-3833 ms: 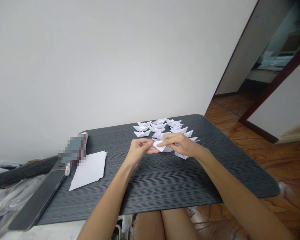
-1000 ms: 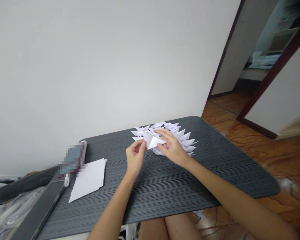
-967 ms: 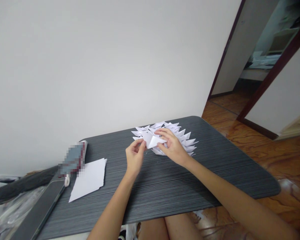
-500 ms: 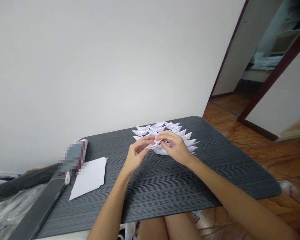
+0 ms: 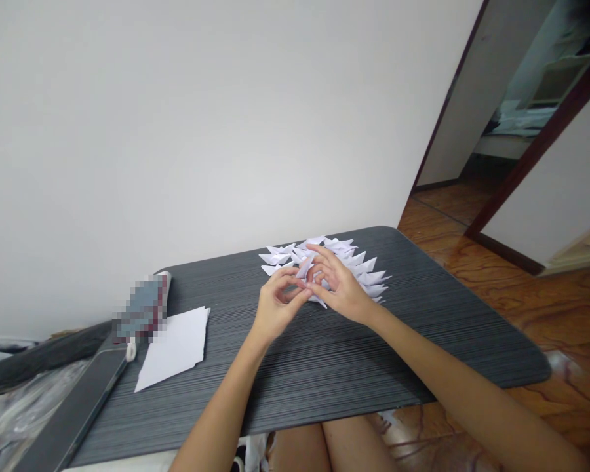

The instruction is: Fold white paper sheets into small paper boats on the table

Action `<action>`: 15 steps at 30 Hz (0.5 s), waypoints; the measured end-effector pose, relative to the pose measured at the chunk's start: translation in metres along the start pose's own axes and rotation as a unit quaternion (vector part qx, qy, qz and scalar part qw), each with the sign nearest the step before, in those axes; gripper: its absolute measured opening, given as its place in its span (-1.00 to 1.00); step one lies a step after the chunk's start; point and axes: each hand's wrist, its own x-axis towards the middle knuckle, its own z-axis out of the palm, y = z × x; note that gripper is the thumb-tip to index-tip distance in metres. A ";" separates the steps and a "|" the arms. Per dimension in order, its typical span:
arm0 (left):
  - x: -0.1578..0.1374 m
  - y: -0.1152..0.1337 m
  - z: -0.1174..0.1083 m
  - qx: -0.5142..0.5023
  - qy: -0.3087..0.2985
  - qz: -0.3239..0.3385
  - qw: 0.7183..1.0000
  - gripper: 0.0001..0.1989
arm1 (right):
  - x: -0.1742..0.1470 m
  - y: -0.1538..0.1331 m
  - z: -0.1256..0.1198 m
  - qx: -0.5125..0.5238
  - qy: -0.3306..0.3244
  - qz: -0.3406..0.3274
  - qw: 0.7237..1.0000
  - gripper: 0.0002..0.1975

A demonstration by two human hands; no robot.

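Over the middle of the table, my left hand [image 5: 275, 307] pinches a small folded white paper [image 5: 304, 267] between thumb and fingers. My right hand [image 5: 345, 290] meets it from the other side, its thumb touching my left fingertips and its other fingers curved around the paper. One pointed flap stands upright; my fingers hide the lower part. Just behind and beneath the hands, several white paper boats [image 5: 368, 267] sit close together in rows, partly covered by my right hand.
White paper sheets [image 5: 174, 347] lie on the left of the dark table [image 5: 324, 373]. Beyond them a pixelated item [image 5: 142, 308] rests at the table's left edge. A white wall [image 5: 201, 131] borders the far side; a doorway stands to the right.
The folded paper has turned from lying nearly flat between my hands to standing upright. My right fingers have lifted and spread, and my thumbs have come together.
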 end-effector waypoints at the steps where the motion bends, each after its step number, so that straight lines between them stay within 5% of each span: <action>1: 0.000 -0.001 0.001 -0.006 0.000 0.001 1.000 -0.90 | 0.000 0.000 0.000 0.014 -0.002 0.000 1.000 -0.42; 15: 0.002 -0.004 0.001 -0.051 0.044 0.029 0.997 -0.87 | 0.000 0.000 -0.002 0.031 -0.022 -0.013 0.999 -0.41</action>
